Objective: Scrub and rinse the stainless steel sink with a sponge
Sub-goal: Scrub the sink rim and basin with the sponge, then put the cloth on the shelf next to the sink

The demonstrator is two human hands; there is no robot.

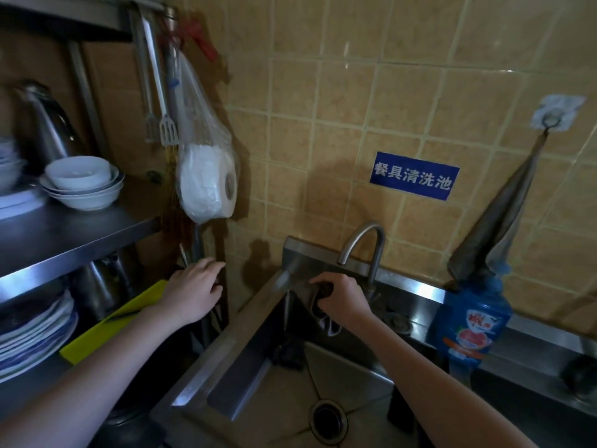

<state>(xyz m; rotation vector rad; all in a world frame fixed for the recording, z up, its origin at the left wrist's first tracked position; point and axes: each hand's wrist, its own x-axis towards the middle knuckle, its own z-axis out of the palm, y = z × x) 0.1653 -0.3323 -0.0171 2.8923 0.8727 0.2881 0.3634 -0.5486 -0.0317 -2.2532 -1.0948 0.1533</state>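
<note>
A stainless steel sink (258, 321) fills the lower middle of the head view, with its drain (329, 419) near the bottom. My right hand (342, 297) grips a dark grey cloth or sponge (318, 302) at the sink's back left corner, just below the curved faucet (365, 244). My left hand (195, 291) hovers outside the sink, over the gap between the sink and the shelf rack, fingers relaxed and spread, holding nothing. A dark clump (287, 354) lies in the basin under the cloth.
A blue dish soap bottle (471, 321) stands on the rim at the right. A grey rag (497, 227) hangs from a wall hook. The metal rack at the left carries bowls (82, 184), plates (32, 331) and a yellow cutting board (113, 321). A bagged paper roll (206, 182) hangs nearby.
</note>
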